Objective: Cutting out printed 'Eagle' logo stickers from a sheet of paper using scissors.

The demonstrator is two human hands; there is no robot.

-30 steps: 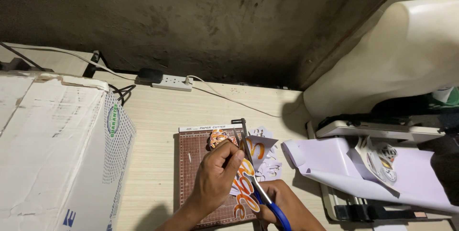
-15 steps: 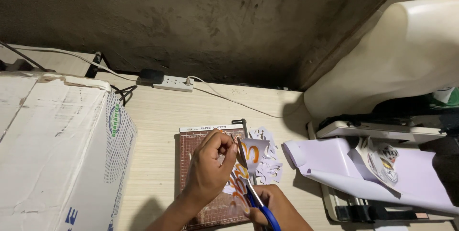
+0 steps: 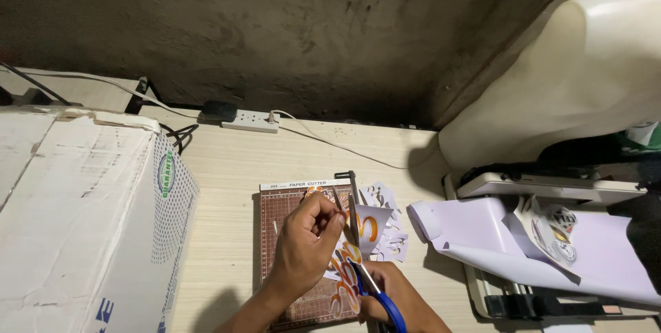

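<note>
A pale wood-grain table (image 3: 227, 188) runs up against a rough, dark, stained concrete wall (image 3: 310, 30), and the light is dim. On it lies a brown gridded paper-cutter board (image 3: 275, 236) with a white top strip. Over this board the left hand (image 3: 303, 247) pinches a printed sheet of white paper with orange shapes (image 3: 368, 226) between thumb and fingertips, its grip clenched on the sheet's edge. The right hand (image 3: 392, 295), low at the bottom edge, is closed around the blue-handled scissors (image 3: 375, 292), whose blades point up into the sheet (whether the blades are parted cannot be told). White paper offcuts (image 3: 385, 199) lie just beside the board's right edge.

To the left stands a large white cardboard box (image 3: 76, 216) with a dotted side. Near the wall sits a white power strip (image 3: 251, 121) with a black plug and thin cables trailing across the table. On the right a roll of pale lilac sheet (image 3: 482, 236) rests on a machine with a cream cover (image 3: 585, 78) above it.
</note>
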